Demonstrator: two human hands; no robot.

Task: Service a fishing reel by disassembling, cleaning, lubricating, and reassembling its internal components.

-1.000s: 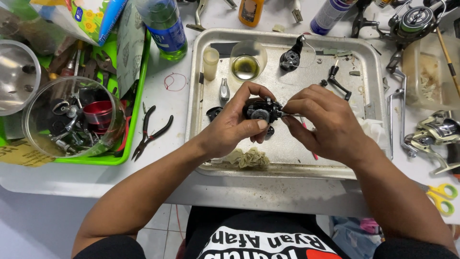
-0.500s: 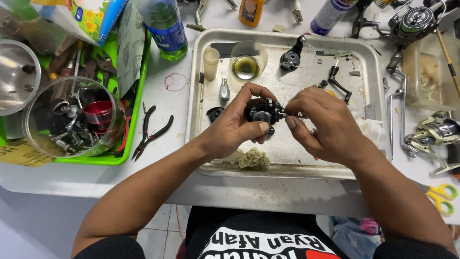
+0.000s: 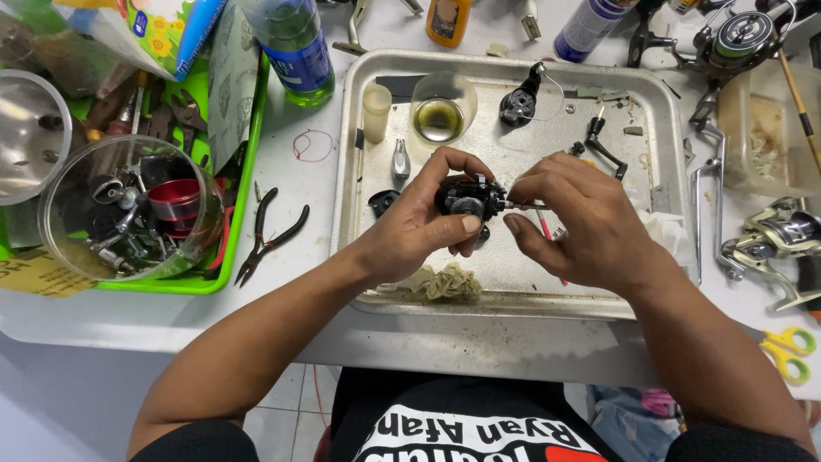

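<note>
Little has shifted since earlier: a reel body (image 3: pixel 466 201) is gripped by the left hand (image 3: pixel 423 227) while right hand (image 3: pixel 577 227) fingers pinch, seemingly, a thin tool (image 3: pixel 526 205) at it; steady alignment is needed next.

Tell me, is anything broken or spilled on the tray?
Nothing looks spilled. The left hand holds a small black reel body that is taken apart, its loose pieces scattered on the metal tray, while the right hand pokes it with a thin tool.

Open bare floor of the dented metal tray (image 3: pixel 513 282) near both hands – blocked far by a small glass of yellow oil (image 3: pixel 442 109), left by black-handled pliers (image 3: pixel 272 235).
</note>
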